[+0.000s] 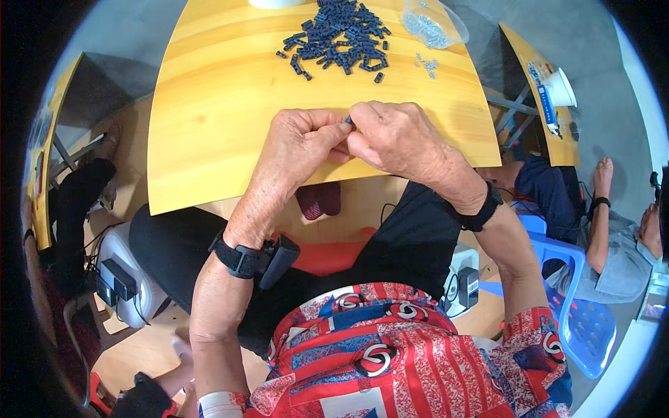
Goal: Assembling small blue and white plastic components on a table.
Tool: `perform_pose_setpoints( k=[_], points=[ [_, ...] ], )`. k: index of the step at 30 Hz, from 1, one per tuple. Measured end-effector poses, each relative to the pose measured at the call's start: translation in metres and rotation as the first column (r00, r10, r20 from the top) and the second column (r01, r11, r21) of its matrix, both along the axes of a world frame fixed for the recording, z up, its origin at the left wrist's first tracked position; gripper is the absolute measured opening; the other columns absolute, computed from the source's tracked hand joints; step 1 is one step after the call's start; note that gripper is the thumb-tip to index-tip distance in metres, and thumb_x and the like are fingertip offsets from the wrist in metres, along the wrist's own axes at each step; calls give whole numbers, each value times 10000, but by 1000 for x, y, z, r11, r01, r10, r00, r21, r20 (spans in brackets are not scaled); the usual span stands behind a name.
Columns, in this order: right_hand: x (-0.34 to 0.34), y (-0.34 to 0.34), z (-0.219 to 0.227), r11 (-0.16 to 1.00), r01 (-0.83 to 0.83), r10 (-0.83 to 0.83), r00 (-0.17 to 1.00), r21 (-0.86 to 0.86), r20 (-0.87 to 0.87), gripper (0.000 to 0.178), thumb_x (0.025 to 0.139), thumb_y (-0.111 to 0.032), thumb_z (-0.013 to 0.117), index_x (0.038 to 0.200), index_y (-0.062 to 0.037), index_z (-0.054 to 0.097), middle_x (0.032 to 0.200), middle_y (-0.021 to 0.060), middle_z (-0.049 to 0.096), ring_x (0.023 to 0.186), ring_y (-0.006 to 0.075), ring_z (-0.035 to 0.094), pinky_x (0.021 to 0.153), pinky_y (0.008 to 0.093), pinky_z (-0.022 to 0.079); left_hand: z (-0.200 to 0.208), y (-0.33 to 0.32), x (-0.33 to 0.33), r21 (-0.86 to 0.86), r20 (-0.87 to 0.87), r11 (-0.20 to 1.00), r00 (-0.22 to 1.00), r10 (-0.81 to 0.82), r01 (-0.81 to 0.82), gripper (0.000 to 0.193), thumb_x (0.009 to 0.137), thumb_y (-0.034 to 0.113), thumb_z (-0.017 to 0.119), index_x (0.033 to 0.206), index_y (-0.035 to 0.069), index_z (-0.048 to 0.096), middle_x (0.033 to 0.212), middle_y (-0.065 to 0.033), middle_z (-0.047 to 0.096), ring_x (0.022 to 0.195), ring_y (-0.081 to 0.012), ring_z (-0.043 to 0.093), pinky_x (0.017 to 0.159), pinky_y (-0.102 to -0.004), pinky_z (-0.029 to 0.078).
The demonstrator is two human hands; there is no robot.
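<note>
The block (pixel 350 120) is at the fingertips of both hands, above the near part of the table (pixel 223 125), and little of it shows. The table is the largest thing around it; toward its far side lies the heap (pixel 341 38), many more such blocks. The right hand (pixel 394 136) is nearly closed, fingers curled, thumb and forefinger at the block (whether its palm hides anything, I cannot tell). The left hand (pixel 306 136) is partly curled, pinching the block between thumb and forefinger. Beyond the right hand is the tray (pixel 451 21), with loose bits (pixel 426 66) near it.

As for progress, one block seems to be mid-handling and many lie loose; no separate finished group stands out, and the heap's pieces are too small to tell whether any is done.

The table is smooth and yellow, with wood-like grain; the heap is dark, knobbly, made of short bars; the tray is clear and rounded; the bits are tiny and silvery.
</note>
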State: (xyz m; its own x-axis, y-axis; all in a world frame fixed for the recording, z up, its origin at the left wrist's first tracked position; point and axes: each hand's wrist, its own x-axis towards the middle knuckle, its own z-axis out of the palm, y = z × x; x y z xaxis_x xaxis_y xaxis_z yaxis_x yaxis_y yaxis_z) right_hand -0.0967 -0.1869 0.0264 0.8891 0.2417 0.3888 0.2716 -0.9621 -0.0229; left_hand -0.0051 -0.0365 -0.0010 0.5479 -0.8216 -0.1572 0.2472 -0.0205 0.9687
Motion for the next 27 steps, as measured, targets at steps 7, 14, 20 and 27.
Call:
perform_pose_setpoints(
  k=[7, 14, 20, 27],
  points=[
    [-3, 0, 7, 997, -21, 17, 998, -71, -56, 206, 743, -206, 613, 697, -31, 515, 589, 108, 573, 527, 255, 611, 485, 346, 505, 5, 0, -2, 6, 53, 1000, 998, -23, 23, 154, 859, 76, 575, 863, -40, 676, 754, -67, 667, 669, -111, 628, 631, -227, 533],
    [-9, 15, 10, 985, 49, -69, 991, -165, -118, 276, 706, -291, 646, 684, -30, 557, 568, 103, 584, 525, 219, 621, 460, 335, 498, 9, 4, -9, 12, -7, 1000, 1000, 25, -25, 122, 827, 5, 575, 819, -63, 675, 725, -80, 659, 644, -93, 610, 593, -209, 502],
    [-15, 16, 11, 975, -51, 31, 995, -217, -93, 253, 701, -237, 649, 620, -53, 495, 501, 75, 513, 456, 214, 580, 403, 332, 458, 15, 4, -11, 28, 32, 997, 997, -68, 67, 150, 804, -14, 536, 810, -39, 684, 731, -60, 671, 652, -91, 610, 619, -216, 481],
    [-15, 20, 13, 993, 18, -29, 995, -119, -91, 255, 711, -232, 653, 631, -40, 505, 501, 89, 510, 441, 213, 574, 404, 335, 458, 8, 3, -5, 61, 103, 998, 994, -38, 32, 162, 804, -16, 522, 846, -49, 675, 741, -79, 671, 641, -121, 620, 628, -231, 498]
  ],
)
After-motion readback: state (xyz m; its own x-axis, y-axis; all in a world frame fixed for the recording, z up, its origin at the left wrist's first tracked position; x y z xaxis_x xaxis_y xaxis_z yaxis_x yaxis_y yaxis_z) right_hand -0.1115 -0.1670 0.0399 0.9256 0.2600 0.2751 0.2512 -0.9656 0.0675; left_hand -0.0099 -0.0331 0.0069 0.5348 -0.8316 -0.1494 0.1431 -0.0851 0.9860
